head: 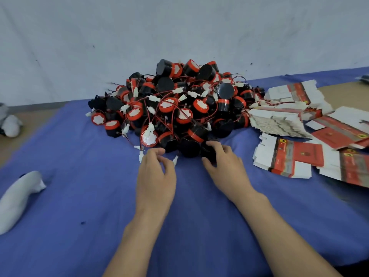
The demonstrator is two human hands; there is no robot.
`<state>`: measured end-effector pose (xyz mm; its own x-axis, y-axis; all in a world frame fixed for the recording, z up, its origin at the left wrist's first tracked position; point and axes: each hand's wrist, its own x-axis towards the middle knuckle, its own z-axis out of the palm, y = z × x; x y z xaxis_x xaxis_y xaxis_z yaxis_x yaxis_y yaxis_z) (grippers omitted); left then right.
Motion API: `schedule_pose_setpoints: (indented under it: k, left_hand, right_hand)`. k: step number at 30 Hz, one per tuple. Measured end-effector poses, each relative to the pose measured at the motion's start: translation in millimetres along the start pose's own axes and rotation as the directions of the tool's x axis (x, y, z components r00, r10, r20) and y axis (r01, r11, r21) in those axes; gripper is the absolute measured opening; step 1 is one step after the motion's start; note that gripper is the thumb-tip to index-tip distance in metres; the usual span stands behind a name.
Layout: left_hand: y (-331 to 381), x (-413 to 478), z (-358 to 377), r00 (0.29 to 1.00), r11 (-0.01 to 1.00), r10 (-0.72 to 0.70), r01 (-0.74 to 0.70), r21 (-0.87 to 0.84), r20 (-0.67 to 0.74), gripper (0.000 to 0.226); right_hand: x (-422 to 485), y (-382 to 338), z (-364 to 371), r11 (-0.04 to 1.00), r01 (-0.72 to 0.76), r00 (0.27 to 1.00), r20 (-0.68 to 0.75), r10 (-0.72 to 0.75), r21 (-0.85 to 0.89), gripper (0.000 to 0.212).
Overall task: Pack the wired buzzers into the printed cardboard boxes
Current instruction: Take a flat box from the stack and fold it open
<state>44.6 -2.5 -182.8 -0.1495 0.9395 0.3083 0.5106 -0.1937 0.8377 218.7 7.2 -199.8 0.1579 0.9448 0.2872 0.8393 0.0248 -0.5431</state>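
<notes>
A person's two bare hands work the near edge of a heap of wired buzzers (pixel 179 104) on a blue cloth (pixel 79 196). The red and black leads cross all through the mound, so the likeliest trouble is a snag. Lifting one unit may drag its neighbours along, spill the heap towards 6 o'clock, or strain a lead at its white connector (pixel 175 160).

The right hand (pixel 221 164) curls thumb and fingers round a black buzzer (pixel 208 152) at the foot of the pile. The left hand (pixel 155 172) sits just beside it at 9 o'clock with its fingers bent, the connector poking out at its fingertips. Whether it pinches a wire cannot be told.

The heap rises at 12 o'clock from both hands, its nearest units touching or just beyond the fingertips.

The printed cardboard boxes (pixel 289 158) lie flat and unfolded in loose stacks at about 2 to 3 o'clock from the right hand. They are near but apart from it, and none looks ready to take a buzzer. A slack pile of blanks could slide when one is pulled.
</notes>
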Motion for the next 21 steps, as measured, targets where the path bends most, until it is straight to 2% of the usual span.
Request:
schedule_pose_setpoints:
  k: [4, 7, 9, 11, 13, 15, 17, 21]
  left_hand:
    - [3.0, -10.2, 0.7, 0.998, 0.999, 0.044, -0.045, 0.030, 0.048, 0.026]
    - [5.0, -14.7, 1.7, 0.995, 0.997, 0.066, -0.068, 0.026, 0.072, 0.024]
    - [6.0, -16.6, 3.1, 0.994, 0.997, 0.067, -0.069, 0.017, 0.081, 0.022]
    - [6.8, -18.1, 4.4, 0.994, 0.997, 0.071, -0.072, 0.012, 0.089, 0.021]
    - [7.6, -19.3, 6.0, 0.992, 0.997, 0.078, -0.079, 0.006, 0.098, 0.021]
    - [7.8, -20.4, 7.7, 0.990, 0.996, 0.087, -0.088, 0.004, 0.108, 0.022]
    - [8.1, -21.2, 9.6, 0.988, 0.995, 0.098, -0.099, 0.008, 0.119, 0.022]
    - [9.9, -21.2, 13.7, 0.984, 0.994, 0.111, -0.111, -0.009, 0.136, 0.023]
  right_hand:
    - [-6.9, -2.5, -7.6, 0.999, -0.008, 1.000, 0.003, 0.008, 0.053, 0.037]
    - [-15.2, -3.0, -16.2, 0.998, -0.019, 1.000, 0.004, 0.019, 0.064, 0.042]
    - [-17.1, 2.6, -26.0, 1.000, -0.023, 0.998, -0.055, 0.023, -0.010, 0.046]
    - [-16.5, 15.3, -38.6, 0.980, -0.090, 0.990, -0.125, 0.068, -0.180, 0.052]
    - [-16.5, 32.9, -50.9, 0.926, -0.216, 0.976, -0.110, 0.191, -0.310, 0.065]
    - [-19.9, 48.4, -60.3, 0.879, -0.324, 0.943, -0.041, 0.331, -0.349, 0.074]
    - [-24.3, 57.8, -65.6, 0.872, -0.354, 0.926, 0.000, 0.377, -0.339, 0.071]
    - [-31.5, 59.2, -73.2, 0.869, -0.309, 0.945, -0.017, 0.328, -0.386, 0.057]
